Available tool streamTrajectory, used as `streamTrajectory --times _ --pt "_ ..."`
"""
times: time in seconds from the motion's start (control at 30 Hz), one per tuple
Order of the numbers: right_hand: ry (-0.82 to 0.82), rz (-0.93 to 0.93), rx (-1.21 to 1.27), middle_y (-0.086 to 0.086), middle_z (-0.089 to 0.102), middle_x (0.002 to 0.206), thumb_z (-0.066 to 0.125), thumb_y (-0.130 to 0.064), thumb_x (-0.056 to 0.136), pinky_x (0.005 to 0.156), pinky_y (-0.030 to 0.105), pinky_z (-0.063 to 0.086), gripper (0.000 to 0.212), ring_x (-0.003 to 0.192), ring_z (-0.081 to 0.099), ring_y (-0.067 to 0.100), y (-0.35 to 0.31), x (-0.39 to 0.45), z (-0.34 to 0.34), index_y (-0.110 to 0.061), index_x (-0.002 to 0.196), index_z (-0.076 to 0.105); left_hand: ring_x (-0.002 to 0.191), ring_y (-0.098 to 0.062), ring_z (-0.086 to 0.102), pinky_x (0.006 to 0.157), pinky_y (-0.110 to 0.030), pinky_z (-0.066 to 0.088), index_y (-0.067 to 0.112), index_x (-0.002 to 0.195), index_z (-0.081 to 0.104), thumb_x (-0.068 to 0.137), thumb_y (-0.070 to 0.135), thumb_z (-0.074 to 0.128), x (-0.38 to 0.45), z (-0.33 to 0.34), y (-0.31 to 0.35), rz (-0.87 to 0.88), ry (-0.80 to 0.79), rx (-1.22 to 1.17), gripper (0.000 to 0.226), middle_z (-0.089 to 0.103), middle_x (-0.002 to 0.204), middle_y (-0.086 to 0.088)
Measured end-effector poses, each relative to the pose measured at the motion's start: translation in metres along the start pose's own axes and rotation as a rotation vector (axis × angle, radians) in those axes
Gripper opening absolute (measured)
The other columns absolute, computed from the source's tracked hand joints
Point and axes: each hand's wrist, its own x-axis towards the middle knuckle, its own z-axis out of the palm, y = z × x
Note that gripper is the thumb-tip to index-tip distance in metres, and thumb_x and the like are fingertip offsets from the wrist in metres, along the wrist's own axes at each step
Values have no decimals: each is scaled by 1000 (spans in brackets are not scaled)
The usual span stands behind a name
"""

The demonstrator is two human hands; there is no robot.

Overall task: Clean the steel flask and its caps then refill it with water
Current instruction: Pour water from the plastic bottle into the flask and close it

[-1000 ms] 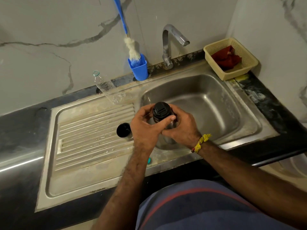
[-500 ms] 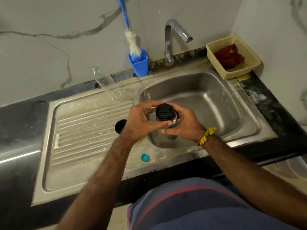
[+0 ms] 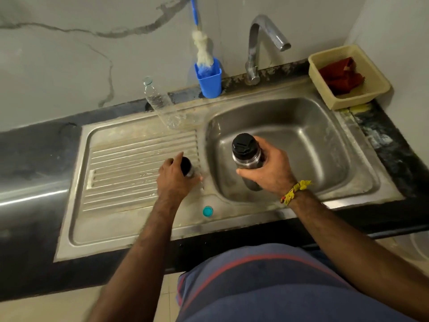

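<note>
My right hand [image 3: 270,169] grips the steel flask [image 3: 246,156] upright over the left part of the sink basin [image 3: 308,135]. A black inner cap is fitted on the flask's mouth. On the ribbed drainboard [image 3: 130,159], just left of the basin, stands the steel outer cap [image 3: 186,167] with its dark hollow facing up. My left hand [image 3: 175,180] curls its fingers round this cap. The lower part of the cap is hidden behind the hand.
A tap [image 3: 257,45] stands behind the basin. Left of it a blue cup [image 3: 210,81] holds a blue-handled bottle brush [image 3: 204,49]. A clear plastic bottle [image 3: 160,103] stands at the drainboard's back, its teal cap [image 3: 207,211] near the front edge. A beige basket [image 3: 369,89] with red cloth sits far right.
My left hand has left the flask's black cap and moved left to the steel outer cap on the drainboard. My right hand still holds the flask over the basin.
</note>
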Motion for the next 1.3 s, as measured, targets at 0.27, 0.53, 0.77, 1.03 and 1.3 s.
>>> streamTrajectory --times 0.27,0.53,0.77,1.03,1.3 --pt "8 7 -27 -13 72 105 85 -44 51 88 39 57 76 96 69 10 -7 2 7 -33 122 60 94 -19 68 84 -34 57 15 105 56 67 45 92 -17 -16 50 -107 264 -937 60 68 102 0" --pt "-18 -15 -120 -12 72 103 87 -36 57 83 39 57 69 93 68 11 -13 1 10 -30 121 60 99 -14 70 88 -36 60 4 139 53 82 7 79 -38 -31 118 205 -24 -1538 63 70 114 -2" --pt "20 39 -150 -11 71 95 88 -33 58 72 31 56 64 82 68 13 -15 3 4 -27 115 60 110 -19 70 94 -39 59 8 132 61 67 3 92 -42 -15 110 411 -49 -984 72 70 121 -3" --pt "-19 55 -161 -10 72 107 88 -38 58 82 37 57 111 91 69 15 -12 0 7 -29 148 25 118 -6 58 96 -24 52 31 133 60 72 34 91 -23 -58 105 661 -291 -452 69 60 126 15" --pt "-9 32 -160 -13 70 104 87 -36 58 84 32 54 109 90 69 13 -12 -3 5 -30 149 27 134 2 49 101 -16 47 29 155 34 70 16 93 -31 -80 123 619 -419 -403 104 51 148 13"
